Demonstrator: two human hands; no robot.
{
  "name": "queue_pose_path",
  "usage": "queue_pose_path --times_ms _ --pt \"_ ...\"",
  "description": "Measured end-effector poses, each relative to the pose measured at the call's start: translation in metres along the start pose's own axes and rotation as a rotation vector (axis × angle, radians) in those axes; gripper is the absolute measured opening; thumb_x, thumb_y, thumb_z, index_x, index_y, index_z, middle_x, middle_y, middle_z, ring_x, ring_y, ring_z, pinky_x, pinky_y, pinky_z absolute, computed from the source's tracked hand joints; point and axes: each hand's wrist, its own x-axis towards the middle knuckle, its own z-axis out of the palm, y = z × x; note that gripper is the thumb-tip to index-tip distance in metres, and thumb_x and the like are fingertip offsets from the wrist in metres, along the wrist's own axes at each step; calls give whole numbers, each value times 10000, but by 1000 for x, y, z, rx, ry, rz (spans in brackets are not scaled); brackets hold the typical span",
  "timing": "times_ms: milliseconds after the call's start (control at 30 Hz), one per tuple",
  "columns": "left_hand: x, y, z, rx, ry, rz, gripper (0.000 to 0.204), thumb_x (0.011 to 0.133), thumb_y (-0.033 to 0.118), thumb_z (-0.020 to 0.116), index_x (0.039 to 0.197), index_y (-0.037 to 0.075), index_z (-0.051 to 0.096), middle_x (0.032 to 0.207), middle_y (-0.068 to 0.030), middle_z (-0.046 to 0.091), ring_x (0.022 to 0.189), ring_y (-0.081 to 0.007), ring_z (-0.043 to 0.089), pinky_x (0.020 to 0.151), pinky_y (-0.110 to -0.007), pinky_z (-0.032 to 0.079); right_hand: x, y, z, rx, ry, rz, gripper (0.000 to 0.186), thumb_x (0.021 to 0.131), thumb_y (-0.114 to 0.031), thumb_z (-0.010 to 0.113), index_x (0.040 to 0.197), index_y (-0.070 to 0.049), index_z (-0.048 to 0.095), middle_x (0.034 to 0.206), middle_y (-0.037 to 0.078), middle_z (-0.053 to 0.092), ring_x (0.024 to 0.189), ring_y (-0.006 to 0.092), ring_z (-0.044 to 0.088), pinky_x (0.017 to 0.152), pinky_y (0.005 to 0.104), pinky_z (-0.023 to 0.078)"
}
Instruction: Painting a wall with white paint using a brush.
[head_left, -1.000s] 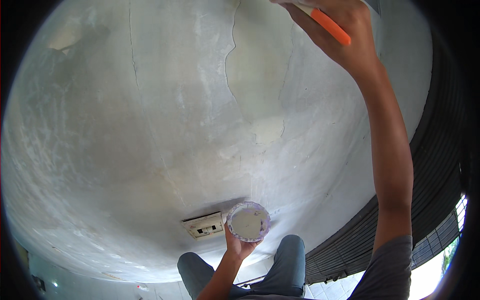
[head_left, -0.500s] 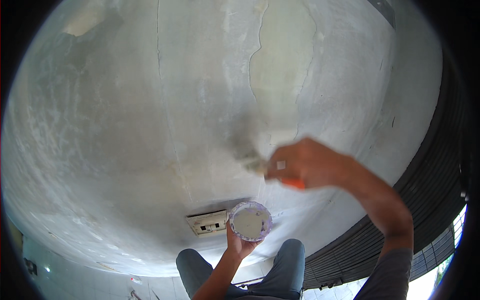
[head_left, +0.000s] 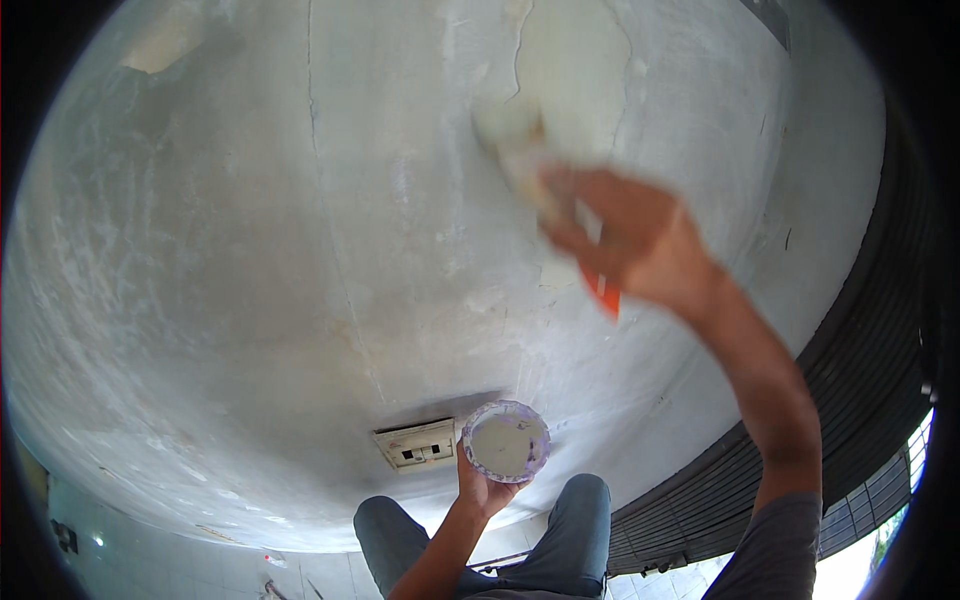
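Note:
My right hand (head_left: 640, 240) grips a paintbrush (head_left: 518, 150) whose orange handle end shows below the palm. Its pale bristle end is blurred by motion. The brush is up at the wall (head_left: 230, 300), beside the left edge of a long peeled patch (head_left: 575, 75); whether the bristles touch is hard to tell. Low in the middle, my left hand (head_left: 485, 492) is closed around a round tub (head_left: 505, 443) with a purple-smeared rim and white paint inside. The tub is held with its mouth up, above my knees.
An electrical socket plate (head_left: 417, 445) sits on the wall just left of the tub. Thin cracks run down the wall, and another bare patch (head_left: 160, 45) shows at upper left. A dark ribbed shutter (head_left: 850, 400) stands along the right. Pale floor tiles (head_left: 190, 565) lie at lower left.
My right hand has moved up the wall with the paintbrush, from below the peeled patch to alongside it. My left hand and the tub have hardly shifted.

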Motion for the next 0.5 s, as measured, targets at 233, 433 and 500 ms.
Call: queue_pose_path --times_ms 233,433,500 --pt "1 -1 8 -17 -16 7 774 798 764 408 1340 214 467 1317 -46 517 1187 -259 521 907 -432 473 -71 -80 -15 691 -601 25 104 742 -130 656 846 -138 666 907 33 633 785 196 641 607 318 539" --pt "1 -1 4 -5 8 -10 764 786 781 414 1315 236 490 1291 -29 539 1141 -251 542 816 -421 494 15 25 -13 579 -337 160 86 755 -55 678 838 -43 661 831 106 672 763 271 660 691 370 548" --pt "1 -2 5 -16 9 -14 769 784 785 412 1314 233 491 1289 -31 538 1136 -253 541 809 -423 493 44 59 -29 378 -105 70 114 753 34 673 851 -24 667 884 107 684 820 264 675 740 344 555"
